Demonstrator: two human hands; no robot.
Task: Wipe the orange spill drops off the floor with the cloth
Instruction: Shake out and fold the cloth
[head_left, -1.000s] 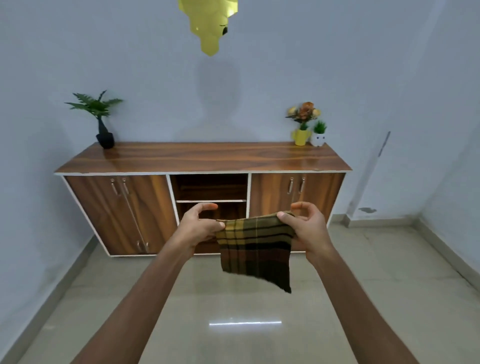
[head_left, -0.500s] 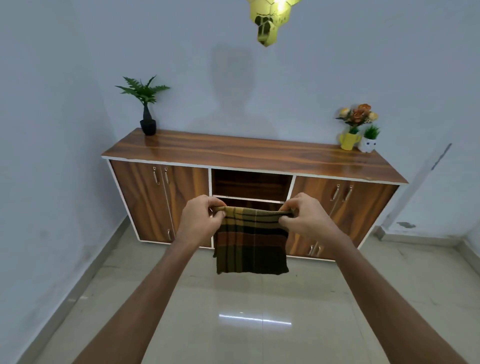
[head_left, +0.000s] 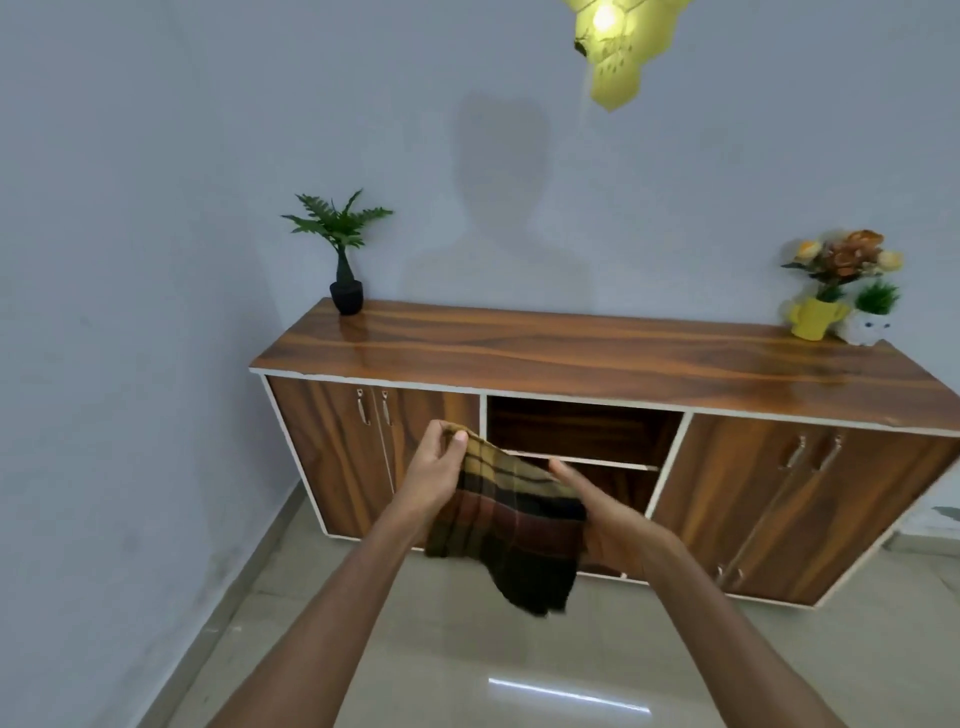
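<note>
A brown, yellow and black checked cloth (head_left: 511, 525) hangs in the air in front of me, over the tiled floor (head_left: 467, 649). My left hand (head_left: 436, 467) pinches its upper left corner between thumb and fingers. My right hand (head_left: 605, 519) lies flat along the cloth's right side, palm against it, fingers stretched out. The cloth's lower corner droops down between my forearms. I see no orange drops on the stretch of floor in view.
A long wooden sideboard (head_left: 597, 358) stands against the wall ahead, with an open shelf in its middle. On it stand a black potted fern (head_left: 343, 260), a yellow flower pot (head_left: 815, 317) and a small white pot (head_left: 872, 322). A yellow lamp (head_left: 613, 47) hangs above.
The view has swung left and the sideboard now sits to the right. My right hand let go of the top edge and moved down flat against the cloth, which now slants instead of hanging stretched.
</note>
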